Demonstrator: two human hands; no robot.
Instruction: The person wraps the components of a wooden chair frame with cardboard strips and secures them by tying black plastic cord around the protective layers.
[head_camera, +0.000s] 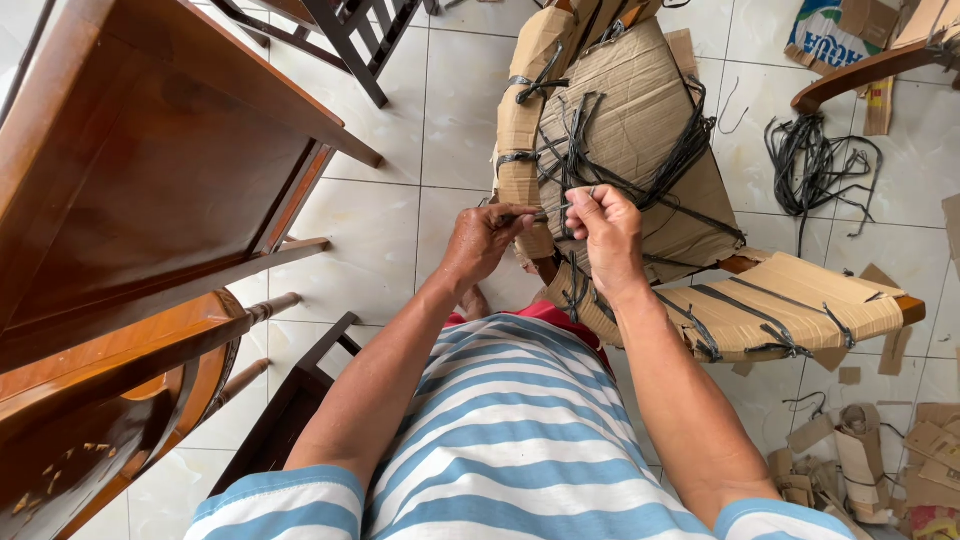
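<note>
A chair wrapped in brown cardboard (640, 110) stands in front of me on the tiled floor, bound with black plastic straps (690, 150). My left hand (485, 240) pinches one end of a thin dark strap. My right hand (605, 232) is closed around the same strap, held just over the wrapped chair's near edge. A wrapped armrest (790, 310) with more black straps sticks out to the right of my right forearm.
Brown wooden tables and chairs (150, 200) crowd the left side. A dark wooden chair frame (355, 40) stands at the top. Loose black straps (815, 165) lie on the tiles at the right. Torn cardboard scraps (870, 460) litter the lower right floor.
</note>
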